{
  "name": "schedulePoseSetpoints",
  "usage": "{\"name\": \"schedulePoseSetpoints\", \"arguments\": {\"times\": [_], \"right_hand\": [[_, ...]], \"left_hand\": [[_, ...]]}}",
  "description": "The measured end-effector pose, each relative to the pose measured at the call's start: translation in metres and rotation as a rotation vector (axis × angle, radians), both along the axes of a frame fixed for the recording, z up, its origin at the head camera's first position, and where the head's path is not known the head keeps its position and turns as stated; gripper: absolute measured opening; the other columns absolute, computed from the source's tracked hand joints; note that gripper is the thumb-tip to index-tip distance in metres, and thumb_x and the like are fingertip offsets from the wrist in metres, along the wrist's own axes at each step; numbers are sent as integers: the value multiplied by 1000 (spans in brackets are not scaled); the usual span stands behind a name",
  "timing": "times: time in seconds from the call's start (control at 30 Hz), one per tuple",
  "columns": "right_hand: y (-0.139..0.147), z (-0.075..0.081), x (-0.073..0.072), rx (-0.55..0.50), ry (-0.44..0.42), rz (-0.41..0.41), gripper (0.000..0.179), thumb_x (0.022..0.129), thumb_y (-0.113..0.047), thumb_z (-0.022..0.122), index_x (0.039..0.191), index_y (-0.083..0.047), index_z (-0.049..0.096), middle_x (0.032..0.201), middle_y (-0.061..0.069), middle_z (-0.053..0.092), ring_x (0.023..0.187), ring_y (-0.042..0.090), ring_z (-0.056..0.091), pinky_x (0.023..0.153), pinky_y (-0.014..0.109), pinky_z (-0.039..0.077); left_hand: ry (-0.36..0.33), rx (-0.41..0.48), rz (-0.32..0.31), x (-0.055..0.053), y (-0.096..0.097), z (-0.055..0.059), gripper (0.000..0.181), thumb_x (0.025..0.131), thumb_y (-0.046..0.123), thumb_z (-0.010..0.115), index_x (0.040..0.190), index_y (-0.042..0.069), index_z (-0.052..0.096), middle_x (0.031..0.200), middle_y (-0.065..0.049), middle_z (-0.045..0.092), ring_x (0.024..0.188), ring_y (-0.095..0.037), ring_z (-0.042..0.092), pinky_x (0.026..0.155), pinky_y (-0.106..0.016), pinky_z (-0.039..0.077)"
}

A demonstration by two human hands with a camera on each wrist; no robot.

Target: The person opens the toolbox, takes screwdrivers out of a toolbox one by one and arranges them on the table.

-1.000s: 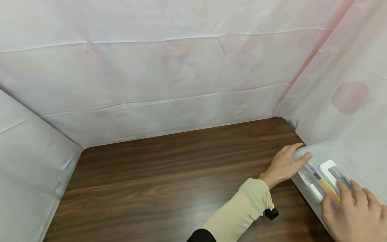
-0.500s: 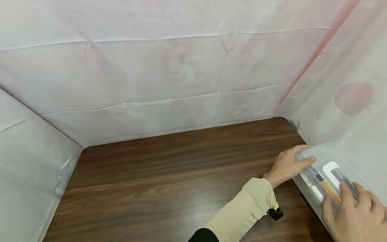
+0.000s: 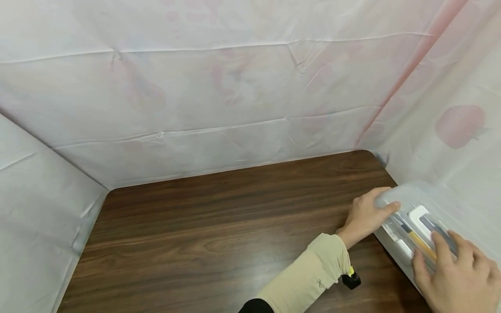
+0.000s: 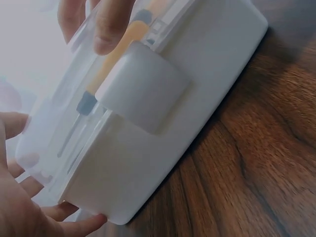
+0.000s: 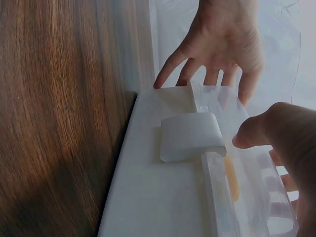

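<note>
I read the box (image 5: 182, 177) running far to near, left hand (image 3: 365, 214) gripping its far end, right hand (image 3: 458, 274), fingers spread, gripping nearer.

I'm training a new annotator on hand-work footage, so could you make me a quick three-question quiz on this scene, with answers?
1. Multiple choice. In the head view, which hand is at the far end of the white box?
a) left
b) right

2. True or false. In the head view, the box stands at the left side of the wooden table.

3. Fill in the blank. Under the see-through lid shows a handle coloured ____.

Key:
1. a, the left hand.
2. False; it stands at the right side.
3. Yellow.
</note>
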State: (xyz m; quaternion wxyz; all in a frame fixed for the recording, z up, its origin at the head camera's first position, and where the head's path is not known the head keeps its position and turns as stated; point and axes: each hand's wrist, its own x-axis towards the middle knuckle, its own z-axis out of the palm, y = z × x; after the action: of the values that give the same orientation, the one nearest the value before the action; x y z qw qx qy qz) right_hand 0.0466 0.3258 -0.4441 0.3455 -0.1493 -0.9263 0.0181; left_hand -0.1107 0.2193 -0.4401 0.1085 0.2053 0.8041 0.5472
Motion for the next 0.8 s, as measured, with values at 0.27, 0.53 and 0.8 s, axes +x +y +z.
{"name": "schedulePoseSetpoints", "arguments": {"times": [0.27, 0.53, 0.8], "right_hand": [[-4, 0, -9, 26, 4, 65, 95, 96, -77, 18, 124, 1, 64, 129, 34, 63, 106, 63, 56, 88, 77, 43], [-12, 2, -18, 47, -11, 149, 90, 98, -74, 20, 124, -1, 65, 127, 33, 64, 107, 62, 56, 87, 79, 43], [-25, 5, -24, 74, -17, 243, 85, 100, -70, 25, 124, -1, 67, 129, 31, 65, 105, 59, 59, 80, 76, 47]], "left_hand": [[5, 32, 81, -2, -15, -1, 45, 97, 48, 71, 140, 41, 63, 137, 19, 67, 118, 2, 62, 90, -16, 50], [21, 69, 154, 0, -33, -5, 45, 97, 47, 71, 141, 38, 64, 137, 17, 68, 121, 0, 64, 94, -19, 52], [-16, 196, 239, 1, -57, -11, 45, 93, 43, 78, 136, 34, 69, 135, 14, 70, 123, -1, 64, 100, -21, 52]]}}
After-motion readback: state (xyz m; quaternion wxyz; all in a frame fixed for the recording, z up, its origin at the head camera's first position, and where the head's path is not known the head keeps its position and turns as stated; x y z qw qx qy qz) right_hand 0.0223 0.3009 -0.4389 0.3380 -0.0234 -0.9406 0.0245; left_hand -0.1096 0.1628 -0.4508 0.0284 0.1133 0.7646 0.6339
